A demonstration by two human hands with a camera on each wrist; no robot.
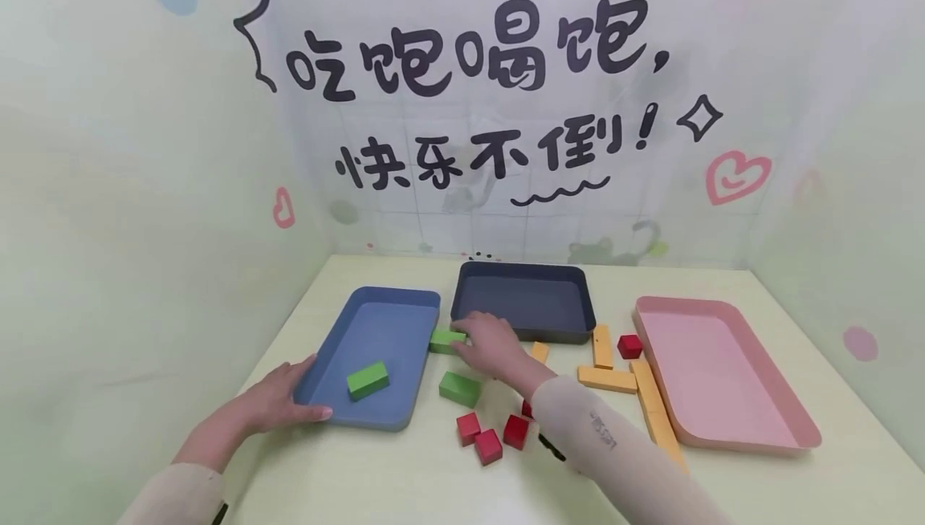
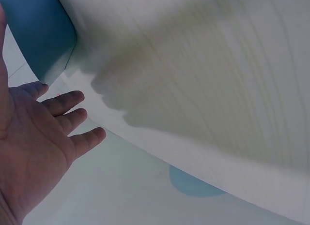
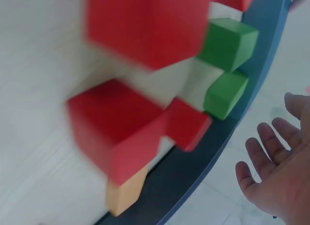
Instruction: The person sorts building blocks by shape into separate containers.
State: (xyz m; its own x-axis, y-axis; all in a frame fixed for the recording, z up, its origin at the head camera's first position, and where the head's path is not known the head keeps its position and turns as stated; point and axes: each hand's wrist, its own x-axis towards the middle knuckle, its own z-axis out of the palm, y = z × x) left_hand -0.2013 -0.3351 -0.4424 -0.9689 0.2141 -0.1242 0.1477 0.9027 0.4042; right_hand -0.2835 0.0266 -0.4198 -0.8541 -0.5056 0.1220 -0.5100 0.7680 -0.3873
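Note:
My left hand (image 1: 278, 398) rests at the near left corner of the blue tray (image 1: 318, 372), fingers along its left side and thumb by the front wall. One green block (image 1: 368, 381) lies inside that tray. In the left wrist view the fingers (image 2: 65, 103) are extended beside the tray wall. My right hand (image 1: 495, 344) reaches over the table to the right end of a green block (image 1: 446, 340) between the blue and dark trays. The right wrist view shows its fingers spread, holding nothing. Another green block (image 1: 459, 388) lies nearer on the table.
Several red cubes (image 1: 487, 446) lie in front of the right forearm. A dark navy tray (image 1: 523, 335) stands at the back, a pink tray (image 1: 744, 437) at the right. Yellow blocks (image 1: 607, 379) and a red cube (image 1: 630, 346) lie between those trays.

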